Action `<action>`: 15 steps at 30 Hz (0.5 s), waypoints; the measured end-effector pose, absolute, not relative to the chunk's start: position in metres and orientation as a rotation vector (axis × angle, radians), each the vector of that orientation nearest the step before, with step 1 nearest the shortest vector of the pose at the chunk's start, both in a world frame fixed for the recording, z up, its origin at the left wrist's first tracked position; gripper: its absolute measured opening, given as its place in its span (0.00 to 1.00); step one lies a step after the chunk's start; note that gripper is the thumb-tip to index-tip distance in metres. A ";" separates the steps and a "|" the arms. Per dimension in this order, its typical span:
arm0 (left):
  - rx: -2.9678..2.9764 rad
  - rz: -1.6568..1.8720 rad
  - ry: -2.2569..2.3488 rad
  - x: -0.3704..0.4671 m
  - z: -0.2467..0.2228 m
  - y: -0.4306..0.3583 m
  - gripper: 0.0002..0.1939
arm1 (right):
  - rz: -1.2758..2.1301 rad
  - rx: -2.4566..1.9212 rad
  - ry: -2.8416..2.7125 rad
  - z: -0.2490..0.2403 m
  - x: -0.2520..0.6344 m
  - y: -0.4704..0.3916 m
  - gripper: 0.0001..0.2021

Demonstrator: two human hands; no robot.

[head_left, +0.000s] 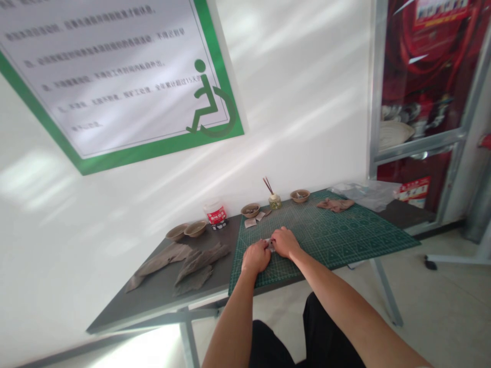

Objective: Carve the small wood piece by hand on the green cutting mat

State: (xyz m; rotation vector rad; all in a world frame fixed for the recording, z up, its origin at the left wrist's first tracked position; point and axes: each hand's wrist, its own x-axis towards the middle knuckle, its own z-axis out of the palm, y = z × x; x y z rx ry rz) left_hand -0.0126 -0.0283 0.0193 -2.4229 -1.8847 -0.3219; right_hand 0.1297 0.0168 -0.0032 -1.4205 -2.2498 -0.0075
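Both hands rest close together over the green cutting mat (330, 235). Between their fingertips lies a small pale piece (271, 245), partly covered by the fingers. My left hand (256, 256) has its fingers curled and pressed on the left side of that piece. My right hand (284, 242) is closed on its right side, fingers bent down toward the mat. Just beyond them, small light squares (250, 223) lie on the mat beside a bowl of small dark pieces (250, 210).
Crumpled brown cloths (199, 263) and two shallow bowls (195, 229) are on the left. Along the wall stand a red-labelled tub (216, 213), a reed bottle (275, 201) and another bowl (299, 196). A cloth (335, 205) and clear plastic (368, 191) lie right.
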 end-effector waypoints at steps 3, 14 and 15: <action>-2.424 -0.306 -1.882 -0.013 0.019 -0.028 0.18 | 0.003 -1.409 -2.244 -0.005 0.130 0.018 0.14; -2.425 -0.336 -1.871 -0.015 0.017 -0.026 0.19 | 0.026 -1.356 -2.283 0.001 0.131 0.012 0.14; -2.425 -0.336 -1.877 -0.016 0.017 -0.026 0.19 | 0.026 -1.344 -2.303 0.001 0.131 0.010 0.13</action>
